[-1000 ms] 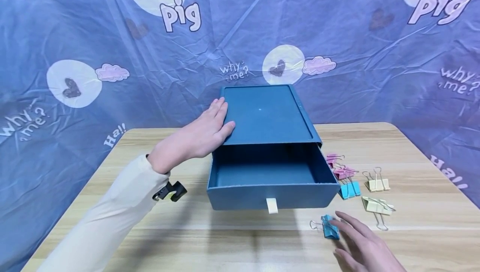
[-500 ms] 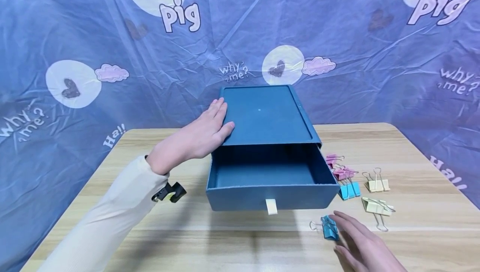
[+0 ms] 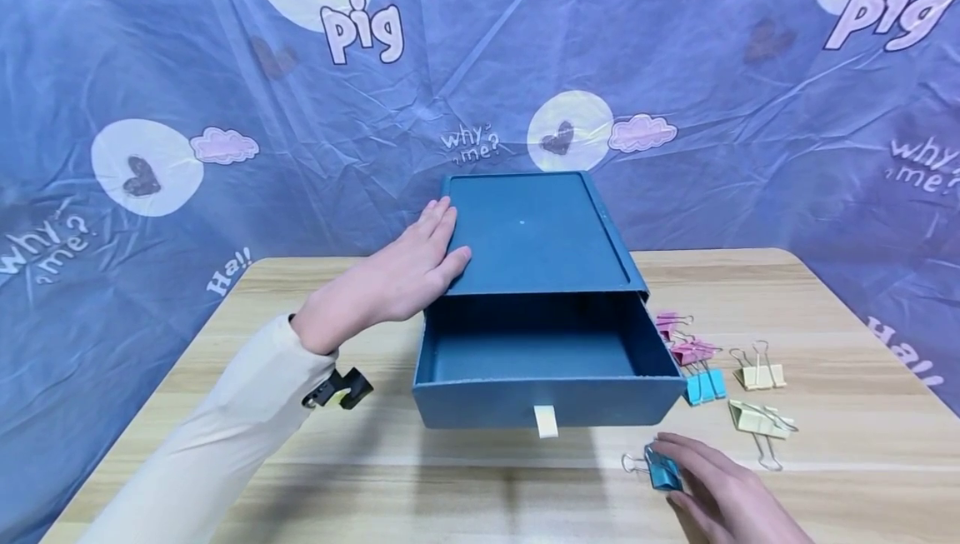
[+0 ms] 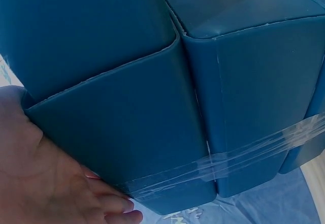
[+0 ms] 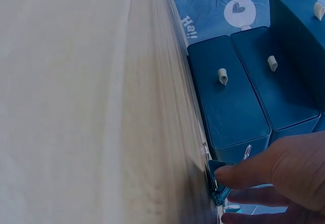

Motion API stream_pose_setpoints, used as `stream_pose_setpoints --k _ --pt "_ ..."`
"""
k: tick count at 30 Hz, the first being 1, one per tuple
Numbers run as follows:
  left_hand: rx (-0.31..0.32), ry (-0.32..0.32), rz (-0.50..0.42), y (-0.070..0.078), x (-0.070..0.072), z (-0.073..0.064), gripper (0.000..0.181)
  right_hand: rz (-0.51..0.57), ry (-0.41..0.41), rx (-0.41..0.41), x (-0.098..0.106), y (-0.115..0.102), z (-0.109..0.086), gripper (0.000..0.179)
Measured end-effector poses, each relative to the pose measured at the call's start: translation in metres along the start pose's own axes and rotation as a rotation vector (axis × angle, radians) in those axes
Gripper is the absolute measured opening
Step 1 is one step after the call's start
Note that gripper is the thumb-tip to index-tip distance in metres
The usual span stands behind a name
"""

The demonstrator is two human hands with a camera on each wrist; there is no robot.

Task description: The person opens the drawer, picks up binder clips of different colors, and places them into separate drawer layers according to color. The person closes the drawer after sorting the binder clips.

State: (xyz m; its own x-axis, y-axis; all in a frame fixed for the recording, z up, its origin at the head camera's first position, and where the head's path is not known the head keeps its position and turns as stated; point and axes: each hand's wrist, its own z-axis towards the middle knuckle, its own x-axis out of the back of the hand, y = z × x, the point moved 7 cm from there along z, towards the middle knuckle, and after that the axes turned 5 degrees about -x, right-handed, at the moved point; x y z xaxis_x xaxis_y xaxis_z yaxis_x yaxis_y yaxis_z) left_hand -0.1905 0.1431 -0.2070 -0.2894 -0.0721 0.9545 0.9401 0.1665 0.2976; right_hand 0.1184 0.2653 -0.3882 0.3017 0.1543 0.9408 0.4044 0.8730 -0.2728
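A dark blue drawer unit [image 3: 536, 232] stands on the table with its top drawer [image 3: 480, 404] pulled out, a white tab on the front. My left hand [image 3: 405, 269] lies with straight fingers along the unit's upper left edge; in the left wrist view its palm and fingers are against the blue side wall [image 4: 117, 132]. Low at the right, my right hand [image 3: 723, 490] pinches a blue binder clip [image 3: 663, 469] on the table between thumb and fingers. The right wrist view shows the thumb [image 5: 249, 170] on the clip's [image 5: 218, 186] near face.
Right of the unit lie pink binder clips [image 3: 692, 351], another blue binder clip [image 3: 705, 386] and two cream binder clips [image 3: 761, 376]. Lower drawers [image 5: 228, 102] show in the right wrist view. Clear tape [image 4: 244, 160] crosses the unit's side. A printed blue cloth [image 3: 300, 177] hangs behind.
The right hand's fingers have closed in on the blue binder clip, which has tilted slightly. The left hand stays in place on the unit. The head view has shifted a little.
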Motion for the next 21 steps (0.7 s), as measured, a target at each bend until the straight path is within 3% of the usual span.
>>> stream_pose_setpoints --k 4,11,15,21 --pt "0.001 0.000 0.002 0.002 0.001 -0.001 0.067 -0.005 0.049 0.033 0.005 -0.004 0.001 0.049" --pt "-0.004 -0.012 -0.002 0.002 0.003 -0.001 0.067 -0.004 0.086 -0.011 0.013 -0.003 0.002 0.042" --pt "-0.005 -0.024 -0.013 0.002 0.004 0.000 0.066 -0.006 0.196 0.022 0.027 -0.004 0.002 0.045" --pt "-0.013 -0.037 -0.025 -0.001 0.004 0.001 0.065 0.095 0.379 0.108 0.063 -0.008 0.000 0.057"
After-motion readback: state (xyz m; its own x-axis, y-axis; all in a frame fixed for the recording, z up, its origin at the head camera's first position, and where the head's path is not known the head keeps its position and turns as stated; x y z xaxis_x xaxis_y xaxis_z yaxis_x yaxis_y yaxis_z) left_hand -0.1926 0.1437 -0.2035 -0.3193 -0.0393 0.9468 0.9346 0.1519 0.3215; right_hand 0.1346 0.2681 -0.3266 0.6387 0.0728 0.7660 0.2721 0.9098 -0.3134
